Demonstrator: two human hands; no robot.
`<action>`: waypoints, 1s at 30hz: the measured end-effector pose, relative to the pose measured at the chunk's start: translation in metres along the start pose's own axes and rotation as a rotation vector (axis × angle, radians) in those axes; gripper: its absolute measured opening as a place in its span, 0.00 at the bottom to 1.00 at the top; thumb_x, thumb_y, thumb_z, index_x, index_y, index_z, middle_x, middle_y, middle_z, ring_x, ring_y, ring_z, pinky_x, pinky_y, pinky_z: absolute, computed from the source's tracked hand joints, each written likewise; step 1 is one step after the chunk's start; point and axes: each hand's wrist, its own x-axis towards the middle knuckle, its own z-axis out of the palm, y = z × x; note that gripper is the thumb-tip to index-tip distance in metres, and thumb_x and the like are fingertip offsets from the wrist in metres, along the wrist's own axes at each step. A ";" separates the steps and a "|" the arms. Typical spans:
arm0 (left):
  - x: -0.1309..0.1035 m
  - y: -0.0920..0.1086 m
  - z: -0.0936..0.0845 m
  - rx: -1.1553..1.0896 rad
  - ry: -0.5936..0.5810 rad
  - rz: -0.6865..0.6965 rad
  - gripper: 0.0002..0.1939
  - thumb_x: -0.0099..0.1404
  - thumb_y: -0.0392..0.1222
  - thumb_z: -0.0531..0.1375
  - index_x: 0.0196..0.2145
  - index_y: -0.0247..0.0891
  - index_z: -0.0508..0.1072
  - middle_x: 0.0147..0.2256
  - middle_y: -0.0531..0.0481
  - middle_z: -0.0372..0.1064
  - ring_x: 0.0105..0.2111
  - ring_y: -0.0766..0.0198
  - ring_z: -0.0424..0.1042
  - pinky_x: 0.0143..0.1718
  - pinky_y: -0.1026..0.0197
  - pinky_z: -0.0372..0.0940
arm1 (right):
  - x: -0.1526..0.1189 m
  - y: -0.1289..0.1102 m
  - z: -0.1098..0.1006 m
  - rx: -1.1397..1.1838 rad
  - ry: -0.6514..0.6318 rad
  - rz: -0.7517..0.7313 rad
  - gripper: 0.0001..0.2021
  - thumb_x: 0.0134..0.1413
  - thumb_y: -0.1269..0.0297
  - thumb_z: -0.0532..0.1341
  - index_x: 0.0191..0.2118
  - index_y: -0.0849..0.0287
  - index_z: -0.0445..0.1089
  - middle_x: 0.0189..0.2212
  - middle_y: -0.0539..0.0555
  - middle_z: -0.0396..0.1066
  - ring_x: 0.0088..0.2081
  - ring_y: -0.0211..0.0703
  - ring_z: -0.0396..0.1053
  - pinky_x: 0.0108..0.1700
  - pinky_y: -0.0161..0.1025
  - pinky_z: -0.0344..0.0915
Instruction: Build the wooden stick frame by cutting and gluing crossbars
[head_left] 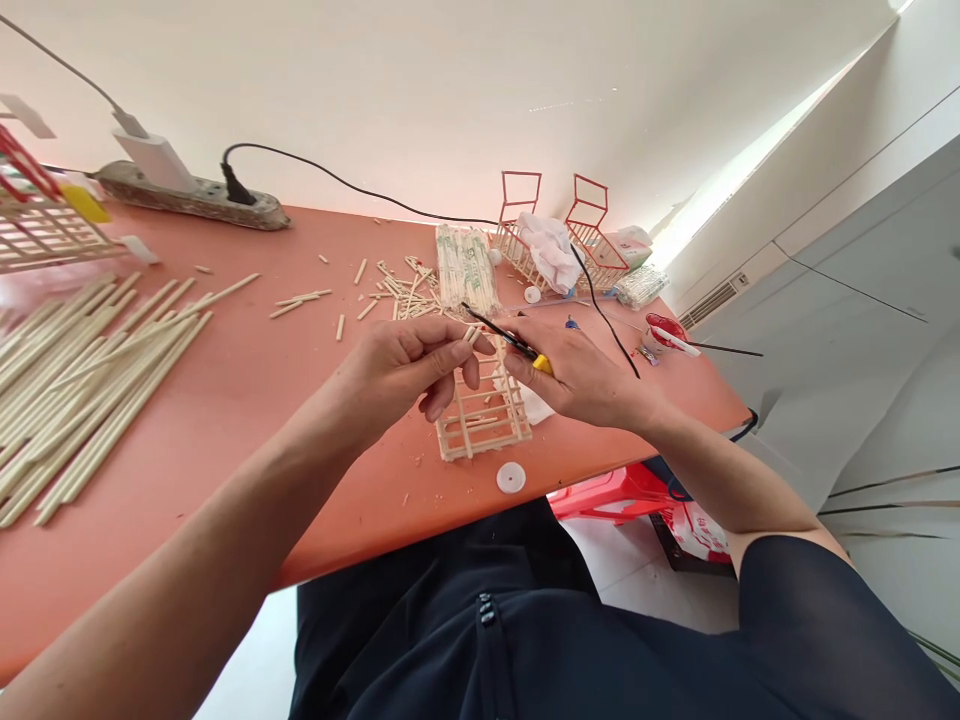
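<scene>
Fingers of the left hand (409, 365) pinch a short stick (472, 335) just above the stick frame (484, 412) on the orange table (247, 400). Right hand (581, 375) is clamped on a black, yellow-handled tool (510, 340) whose tip should meet the stick squarely, held steady.

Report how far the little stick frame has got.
Done: the stick frame under the hands already has a glued grid of rails. In hand: the left hand pinches a short stick, the right hand grips a black, yellow-handled tool. Left: long sticks lie unused.
</scene>
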 end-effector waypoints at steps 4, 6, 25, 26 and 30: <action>0.000 -0.001 0.000 -0.023 -0.012 0.002 0.11 0.71 0.45 0.66 0.33 0.36 0.76 0.28 0.52 0.75 0.14 0.74 0.63 0.18 0.66 0.57 | 0.002 0.000 0.004 0.014 -0.022 -0.020 0.20 0.77 0.53 0.54 0.63 0.57 0.70 0.60 0.62 0.76 0.60 0.53 0.72 0.63 0.50 0.65; -0.001 -0.001 0.000 -0.016 -0.025 0.011 0.13 0.71 0.45 0.65 0.31 0.36 0.75 0.26 0.52 0.74 0.14 0.74 0.63 0.19 0.66 0.58 | 0.003 -0.001 0.004 0.015 -0.034 -0.023 0.20 0.77 0.53 0.54 0.62 0.58 0.70 0.58 0.63 0.77 0.59 0.54 0.72 0.63 0.50 0.65; -0.001 0.003 -0.002 0.205 0.075 0.030 0.12 0.68 0.39 0.61 0.25 0.38 0.71 0.20 0.56 0.65 0.14 0.73 0.60 0.18 0.67 0.56 | 0.009 -0.003 0.011 -0.068 -0.039 0.017 0.16 0.76 0.57 0.52 0.57 0.59 0.70 0.55 0.64 0.76 0.56 0.54 0.72 0.57 0.49 0.67; -0.001 0.002 -0.002 0.213 0.087 0.028 0.13 0.67 0.39 0.61 0.25 0.38 0.70 0.20 0.56 0.65 0.14 0.73 0.59 0.18 0.67 0.56 | 0.009 -0.003 0.012 -0.085 -0.036 0.022 0.15 0.76 0.57 0.52 0.56 0.59 0.69 0.54 0.64 0.77 0.55 0.55 0.72 0.55 0.49 0.66; -0.001 0.000 -0.003 0.233 0.096 0.038 0.13 0.68 0.40 0.61 0.25 0.38 0.72 0.20 0.56 0.65 0.15 0.74 0.59 0.18 0.67 0.56 | 0.008 -0.002 0.016 -0.137 0.001 0.046 0.15 0.76 0.56 0.52 0.54 0.59 0.69 0.47 0.61 0.76 0.46 0.52 0.71 0.47 0.45 0.64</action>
